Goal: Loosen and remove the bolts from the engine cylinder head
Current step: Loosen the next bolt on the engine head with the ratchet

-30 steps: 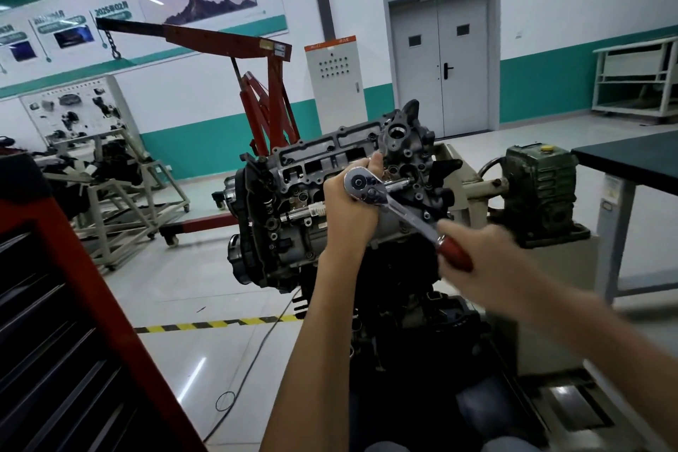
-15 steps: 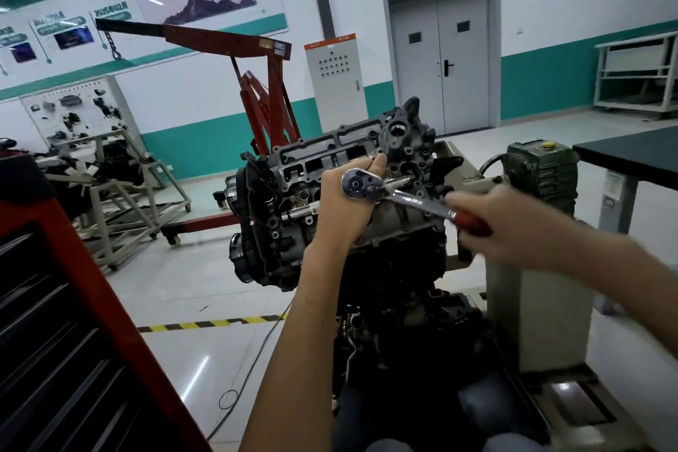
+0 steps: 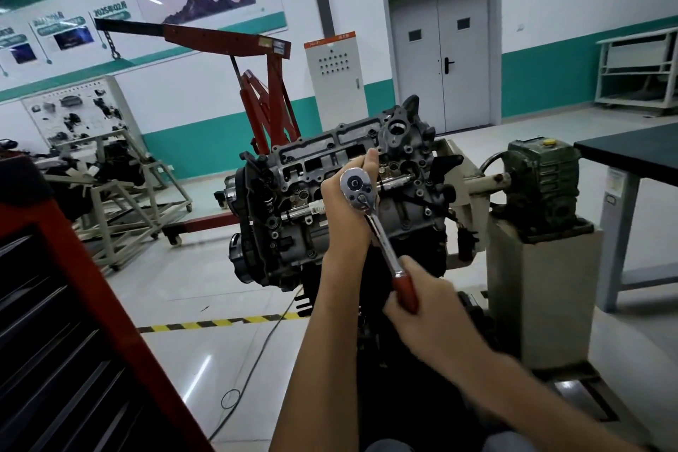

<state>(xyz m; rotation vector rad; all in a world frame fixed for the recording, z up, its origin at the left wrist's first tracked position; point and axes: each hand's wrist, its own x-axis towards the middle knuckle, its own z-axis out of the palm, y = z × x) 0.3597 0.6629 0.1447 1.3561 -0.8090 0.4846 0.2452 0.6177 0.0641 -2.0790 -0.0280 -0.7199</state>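
The left hand [image 3: 345,211] curls around the head of the ratchet wrench [image 3: 356,188] and holds it against the cylinder head [image 3: 304,172]. The right hand [image 3: 429,317] closes fully around its red handle [image 3: 404,291]. The bolt is hidden behind the hand.

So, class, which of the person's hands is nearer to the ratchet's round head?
Left. The left hand cups the ratchet head against the engine; the right hand grips the red handle at the wrench's other end, lower down.
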